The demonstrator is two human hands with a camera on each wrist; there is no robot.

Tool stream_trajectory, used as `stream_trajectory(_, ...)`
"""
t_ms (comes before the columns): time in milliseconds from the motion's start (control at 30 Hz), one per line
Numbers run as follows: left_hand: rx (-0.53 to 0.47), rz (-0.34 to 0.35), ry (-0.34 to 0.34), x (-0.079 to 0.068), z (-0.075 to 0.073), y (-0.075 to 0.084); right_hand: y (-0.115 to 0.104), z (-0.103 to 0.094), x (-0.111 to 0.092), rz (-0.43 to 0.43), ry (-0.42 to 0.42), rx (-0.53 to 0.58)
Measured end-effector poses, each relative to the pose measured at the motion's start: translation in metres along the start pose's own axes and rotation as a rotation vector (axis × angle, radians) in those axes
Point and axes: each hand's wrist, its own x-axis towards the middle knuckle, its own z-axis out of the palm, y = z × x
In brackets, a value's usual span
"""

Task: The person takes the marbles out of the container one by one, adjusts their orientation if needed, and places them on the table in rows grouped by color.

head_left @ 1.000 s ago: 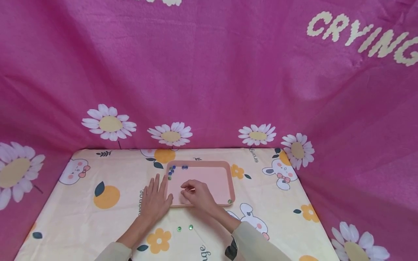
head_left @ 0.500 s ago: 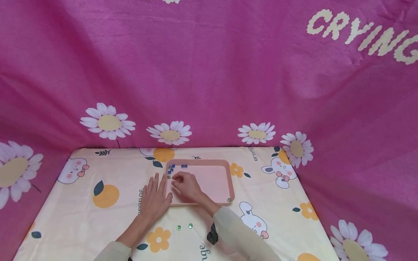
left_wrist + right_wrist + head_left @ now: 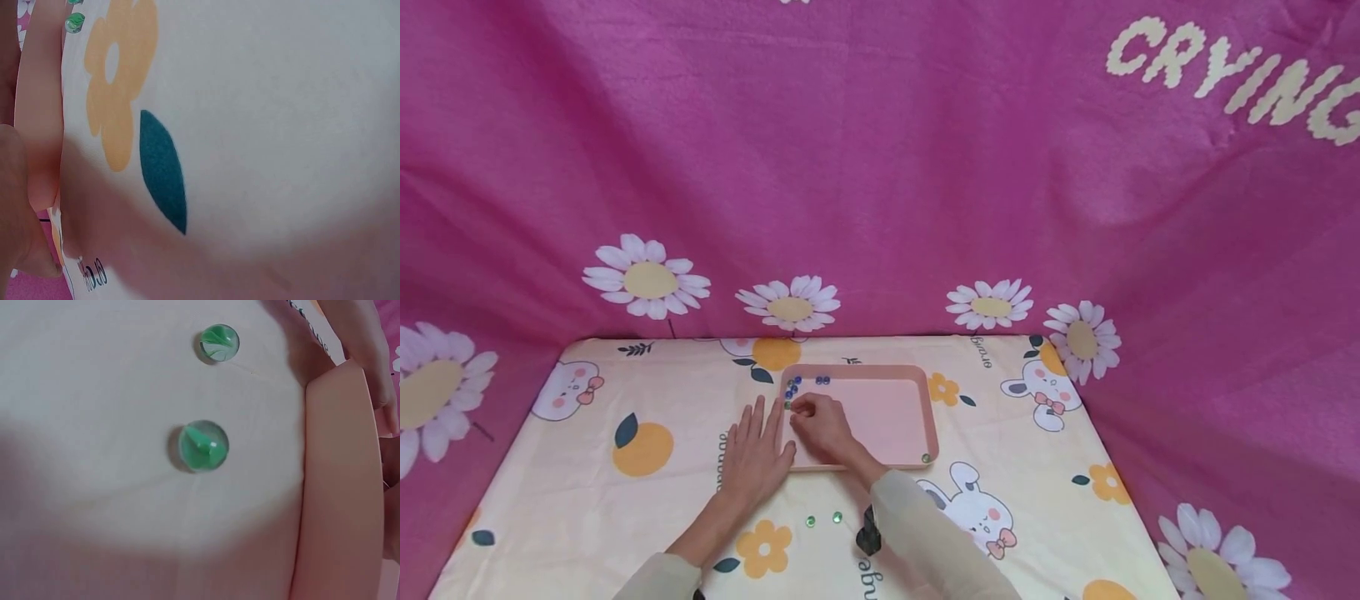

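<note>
My left hand (image 3: 752, 458) lies with straight, spread fingers along the left side of a shallow pink tray (image 3: 931, 417), its thumb by the front left corner. Bent over the tray's left part is my right hand (image 3: 822, 425), its curled fingertips close to a green marble (image 3: 787, 406) at the left wall. I cannot tell whether a marble sits between those fingertips. Just beyond, blue marbles (image 3: 793, 389) cluster with another green one in the far left corner. Two more blue marbles (image 3: 823, 380) sit side by side along the back wall.
A lone green marble (image 3: 927, 458) is in the tray's front right corner. In front of the tray, two green swirl marbles (image 3: 204, 446) lie on the patterned tablecloth (image 3: 550, 500). A pink curtain (image 3: 880, 183) hangs behind the table and at both sides.
My right hand has moved left and slightly away from me across the tray, up to the green marble at the left wall. My left hand has stayed in place.
</note>
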Motion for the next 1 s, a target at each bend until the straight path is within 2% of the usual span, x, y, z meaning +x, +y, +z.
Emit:
stream_trajectory(200, 0.006, -0.001, -0.017, 0.001, 0.000, 0.001, -0.002, 0.004, 0.003, 0.007, 0.015, 0.013)
stream_trajectory(433, 0.015, -0.011, -0.050, 0.002, 0.001, 0.001, -0.004, 0.008, 0.006, 0.024, 0.045, -0.021)
stream_trajectory(800, 0.002, -0.005, -0.051, 0.004, 0.000, -0.002, -0.006, 0.016, 0.011, 0.032, 0.158, -0.068)
stream_trajectory(1000, -0.020, 0.000, -0.039, 0.002, -0.003, -0.002, -0.007, 0.019, 0.012, 0.044, 0.190, -0.065)
